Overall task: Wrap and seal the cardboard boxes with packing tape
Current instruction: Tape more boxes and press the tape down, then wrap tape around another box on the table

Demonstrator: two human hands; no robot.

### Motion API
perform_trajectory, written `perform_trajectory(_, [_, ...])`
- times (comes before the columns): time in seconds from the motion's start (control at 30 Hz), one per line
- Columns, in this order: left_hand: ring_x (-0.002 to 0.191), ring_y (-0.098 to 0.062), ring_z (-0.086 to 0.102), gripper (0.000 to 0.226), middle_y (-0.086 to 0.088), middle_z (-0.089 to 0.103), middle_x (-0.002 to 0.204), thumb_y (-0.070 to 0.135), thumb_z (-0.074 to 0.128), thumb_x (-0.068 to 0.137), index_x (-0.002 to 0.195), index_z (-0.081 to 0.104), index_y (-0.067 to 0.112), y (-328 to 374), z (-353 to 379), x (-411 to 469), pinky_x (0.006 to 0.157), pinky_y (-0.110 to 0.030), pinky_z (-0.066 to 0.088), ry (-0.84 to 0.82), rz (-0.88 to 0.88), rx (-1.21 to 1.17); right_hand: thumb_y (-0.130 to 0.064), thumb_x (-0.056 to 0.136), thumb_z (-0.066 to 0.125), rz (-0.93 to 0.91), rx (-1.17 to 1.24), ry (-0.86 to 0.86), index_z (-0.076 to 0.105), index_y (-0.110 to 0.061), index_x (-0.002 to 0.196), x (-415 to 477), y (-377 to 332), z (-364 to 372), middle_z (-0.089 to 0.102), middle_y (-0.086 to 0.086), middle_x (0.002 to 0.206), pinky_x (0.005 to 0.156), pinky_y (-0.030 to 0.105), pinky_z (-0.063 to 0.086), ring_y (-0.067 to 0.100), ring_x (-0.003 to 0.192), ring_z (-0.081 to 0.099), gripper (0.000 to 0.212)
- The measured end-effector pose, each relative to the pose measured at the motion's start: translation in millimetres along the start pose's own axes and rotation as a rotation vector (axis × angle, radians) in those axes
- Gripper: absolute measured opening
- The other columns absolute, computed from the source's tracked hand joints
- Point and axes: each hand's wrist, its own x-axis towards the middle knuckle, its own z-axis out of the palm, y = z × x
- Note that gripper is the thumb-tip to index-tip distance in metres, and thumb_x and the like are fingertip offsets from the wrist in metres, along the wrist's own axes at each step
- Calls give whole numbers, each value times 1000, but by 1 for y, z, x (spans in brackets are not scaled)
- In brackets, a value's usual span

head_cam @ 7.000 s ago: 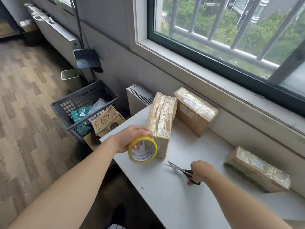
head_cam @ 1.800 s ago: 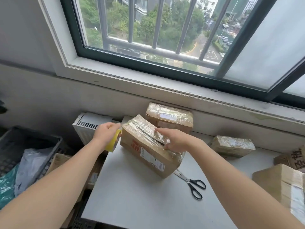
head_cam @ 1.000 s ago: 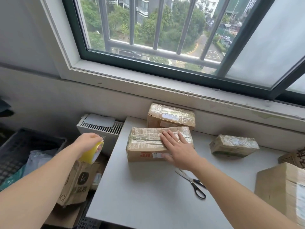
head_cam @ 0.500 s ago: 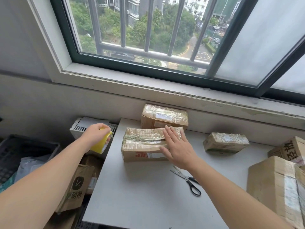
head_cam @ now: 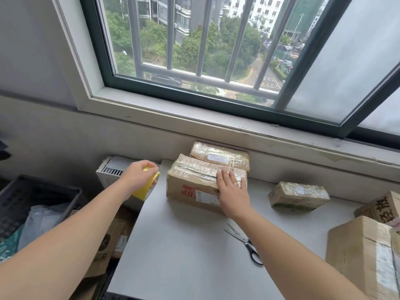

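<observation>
Two bare hands are working at a white table (head_cam: 184,252) beneath a barred window. The right hand (head_cam: 232,191) is lying flat, fingers straight and together, pressing down on the right half of the top of a cardboard box (head_cam: 190,185) that is shiny with tape. The left hand (head_cam: 137,176) is curling its fingers around a yellow tape roll (head_cam: 149,186), holding it in the air just past the table's left edge.

The box is sitting toward the back of the table with its long axis running left to right. Its left end is facing the roll, near it but apart. Whether a clear strip is stretching from roll to box cannot be made out.

The left hand is nearer that end, so a next pass of tape is likely coming in from the left along the box's length, with the right hand pinning the box against sliding.

Scissors (head_cam: 246,243) are lying on the table by the right forearm. Another taped box (head_cam: 218,155) is sitting just behind the first.
</observation>
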Motion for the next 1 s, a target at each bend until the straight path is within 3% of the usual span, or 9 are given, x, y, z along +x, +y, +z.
perform_trajectory(0.23, [50, -4, 64, 15, -9, 74, 80, 24, 60, 102, 111, 68, 14, 17, 19, -7, 44, -14, 46, -82, 35, -21, -16, 107, 35, 47, -8, 30, -7, -21, 163, 5, -5, 4, -15, 10, 170, 124, 56, -5, 35, 157, -10, 71])
perform_trajectory(0.4, [59, -15, 68, 15, -9, 76, 78, 24, 61, 102, 112, 68, 16, 26, 38, -12, 56, -23, 55, -180, 45, -71, -46, 106, 38, 19, 33, -16, -5, -19, 163, 3, -2, -6, -14, 8, 171, 124, 57, -3, 33, 157, -12, 77])
perform_trajectory(0.5, [58, -15, 68, 13, -9, 74, 75, 18, 59, 102, 110, 70, 16, 37, 50, -16, 51, -21, 52, -242, 50, -81, -52, 104, 41, -21, 39, 40, 3, -18, 164, -8, 0, -11, -6, 7, 172, 124, 58, -1, 32, 157, -10, 78])
perform_trajectory(0.6, [64, -17, 69, 17, -7, 75, 77, 15, 58, 101, 111, 70, 20, 51, 67, -24, 53, -22, 53, -352, 81, -99, -38, 105, 43, -9, 146, 105, 14, -18, 162, -22, 8, -20, 15, 6, 170, 124, 58, 8, 31, 157, 4, 67])
perform_trajectory(0.73, [61, -7, 68, 14, 3, 76, 76, 16, 62, 99, 106, 72, 22, 75, 102, -37, 51, -21, 51, -450, 137, -102, -19, 100, 51, 52, 427, 238, 41, -10, 151, -40, 32, -33, 50, 10, 148, 117, 51, 33, 30, 141, 40, 53])
perform_trajectory(0.83, [59, -7, 68, 13, 4, 74, 72, 14, 62, 99, 105, 72, 19, 100, 143, -45, 51, -19, 50, -506, 209, -89, -23, 103, 52, 151, 592, 288, 53, -10, 143, -54, 57, -47, 59, 10, 138, 110, 38, 37, 27, 131, 50, 42])
perform_trajectory(1.0, [66, -23, 70, 12, -6, 77, 77, 13, 59, 100, 107, 69, 17, 137, 223, -63, 64, -33, 58, -581, 266, -156, -32, 106, 50, 343, 726, 350, 55, -10, 142, -97, 116, -63, 60, 7, 137, 104, 29, 37, 22, 128, 53, 43])
